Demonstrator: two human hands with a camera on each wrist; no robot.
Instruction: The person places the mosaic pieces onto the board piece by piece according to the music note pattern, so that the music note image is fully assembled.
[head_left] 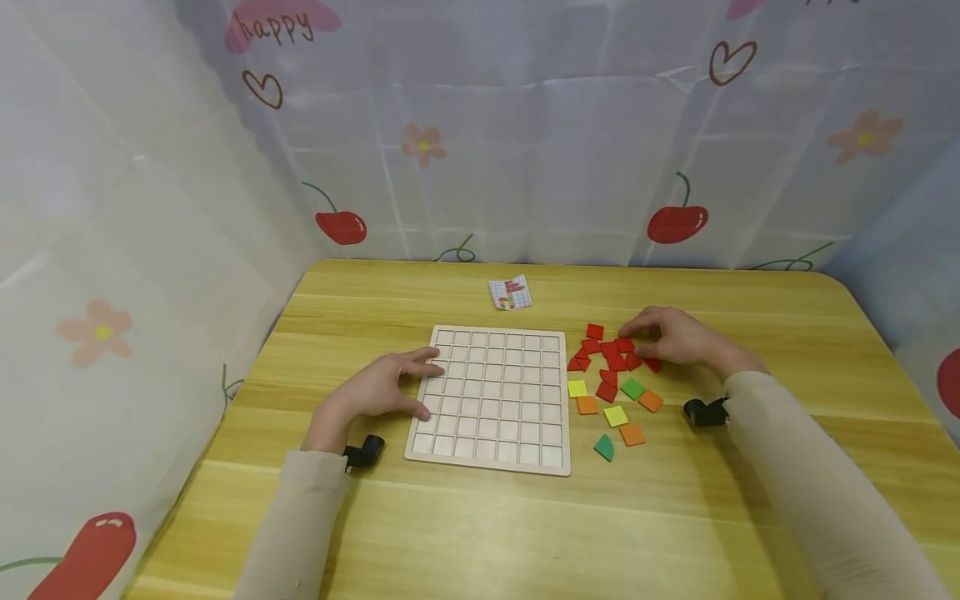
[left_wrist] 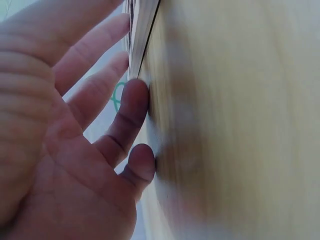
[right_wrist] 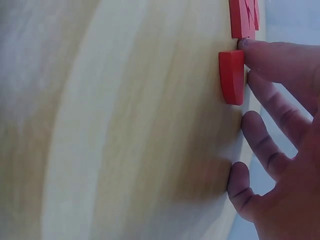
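Observation:
A pale wooden grid board with empty square cells lies mid-table. My left hand rests flat at its left edge, fingers spread; in the left wrist view the left hand touches the table beside the board's edge. My right hand lies over a cluster of red tiles right of the board. In the right wrist view the right hand has straight fingers on the table, and one finger touches a red tile. It grips nothing.
Loose tiles lie below the red ones: yellow, orange, green and a green quarter-round piece. A small pattern card lies behind the board. Printed curtains enclose the wooden table.

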